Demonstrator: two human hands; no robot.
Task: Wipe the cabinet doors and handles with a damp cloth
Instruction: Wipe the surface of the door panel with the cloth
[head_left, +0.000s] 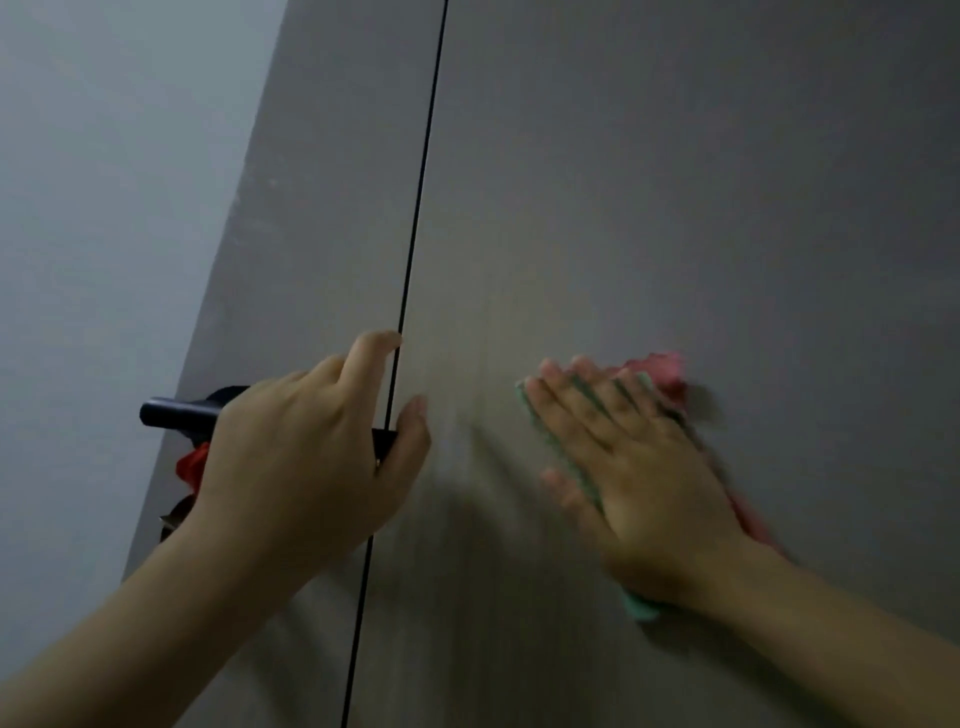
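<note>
A pale grey wall (93, 208) fills the left of the view. Beside it stands a grey-brown cabinet whose left door (322, 208) is a narrow panel leaning away toward the top. Its surface is matt with a faint vertical grain.

On the left door, low down, a dark bar handle (176, 413) lies with its long axis roughly level, its free end pointing left toward the wall. Below it something red (189, 467) shows past the door's edge, too hidden to name.

The left hand (306, 457) covers the right part of the handle. Its fingers are curled over the bar, with the forefinger raised to the door gap and the thumb spread to the right across it; the grip reads as closed round the handle, though the palm side is hidden.

A thin black gap (415, 234) runs from top to bottom, tilted slightly, and divides the two doors.

The right door (701, 182) is broad and plain. On it, at about handle height, the right hand (639, 467) lies flat, fingers straight and lightly spread, pointing up and to the left. It presses a cloth (670, 371) against the panel. The cloth shows green along the hand's left edge and below the wrist, and pink past the fingertips and down the right side. Its long axis follows the hand, slanting from lower right to upper left. The hand and cloth are blurred.
</note>
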